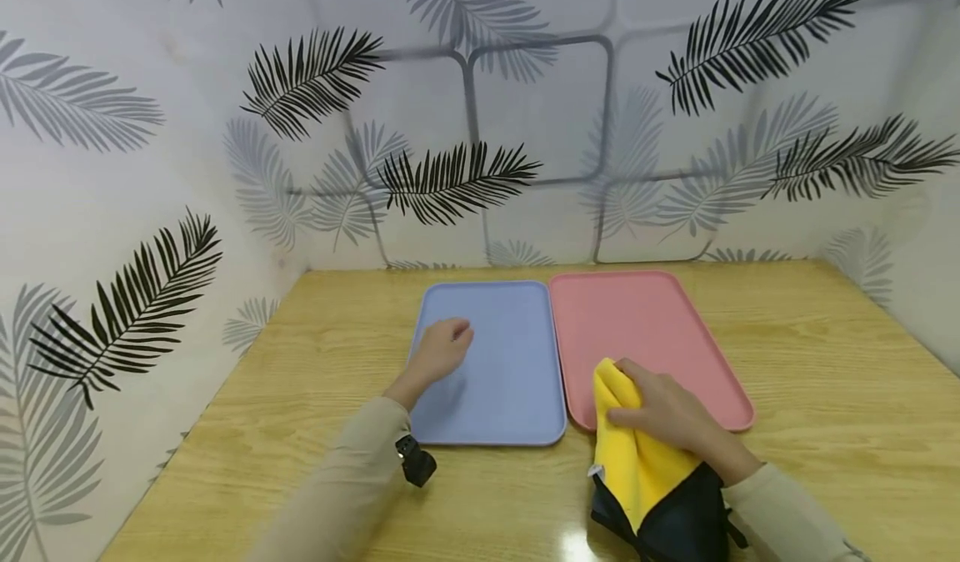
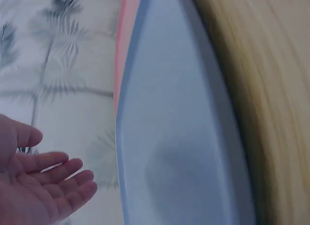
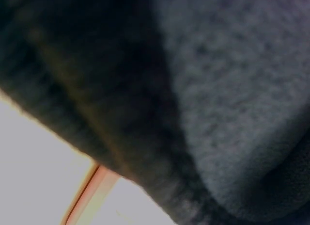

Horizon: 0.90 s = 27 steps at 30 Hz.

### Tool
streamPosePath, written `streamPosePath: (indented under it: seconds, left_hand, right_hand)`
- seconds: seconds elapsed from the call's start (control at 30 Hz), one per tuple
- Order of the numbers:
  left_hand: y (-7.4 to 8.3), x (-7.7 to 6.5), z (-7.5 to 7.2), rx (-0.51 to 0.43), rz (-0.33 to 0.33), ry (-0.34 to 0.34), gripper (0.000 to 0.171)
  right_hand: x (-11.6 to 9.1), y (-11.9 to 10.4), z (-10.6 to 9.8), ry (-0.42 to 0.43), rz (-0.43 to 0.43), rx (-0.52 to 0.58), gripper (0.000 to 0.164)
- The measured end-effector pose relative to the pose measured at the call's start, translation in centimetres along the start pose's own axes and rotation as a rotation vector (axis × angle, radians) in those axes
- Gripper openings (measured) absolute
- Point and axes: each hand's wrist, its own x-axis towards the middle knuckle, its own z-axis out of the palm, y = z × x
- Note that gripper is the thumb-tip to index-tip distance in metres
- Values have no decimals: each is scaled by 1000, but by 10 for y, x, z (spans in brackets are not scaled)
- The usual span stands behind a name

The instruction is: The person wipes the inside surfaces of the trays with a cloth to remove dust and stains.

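Your wood-grained table [image 1: 300,353] carries a blue tray [image 1: 498,362] on the left, just beside a pink tray [image 1: 622,312]; nearer you, a black-and-yellow cloth [image 1: 686,516] seems to rest partly on it.

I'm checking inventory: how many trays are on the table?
2: a blue tray by the left hand, and a pink tray to its right, partly behind the right hand. Any stacked underneath would be hidden.

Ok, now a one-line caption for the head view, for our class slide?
Left hand above a blue tray, right hand gripping yellow fabric near a pink tray.
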Motion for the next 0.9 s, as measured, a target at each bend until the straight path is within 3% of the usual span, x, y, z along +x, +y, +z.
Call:
streamPosePath:
  seconds: [0.07,0.17,0.3,0.37,0.4,0.47,0.6,0.63,0.73,0.9]
  left_hand:
    - [14,4,12,19,95,-65,30]
    - [23,14,33,65,178,-162,32]
    - [-23,57,95,132,277,-172,42]
    - [-46,74,123,182,330,-140,48]
    - [-52,82,132,180,317,-160,48]
    - [-37,73,127,203,274,-199,44]
    - [24,36,90,232,171,-254,20]
    - [32,30,86,243,168,-243,19]
    - [48,18,79,272,144,-221,21]
    - [55,16,87,333,131,-219,22]
  right_hand:
    - [1,0,-1,-2,10,-3,54]
    - [1,-2,-1,-1,14,-8,57]
    - [0,-2,-2,2,8,-3,59]
    - [0,-2,-1,2,13,-1,58]
    - [0,-1,-1,2,16,-1,57]
    - [0,0,0,-2,21,5,55]
    - [1,2,2,1,18,16,53]
    - [1,2,3,2,16,17,53]
    - [1,1,3,5,9,16,53]
    - [0,0,1,7,4,22,55]
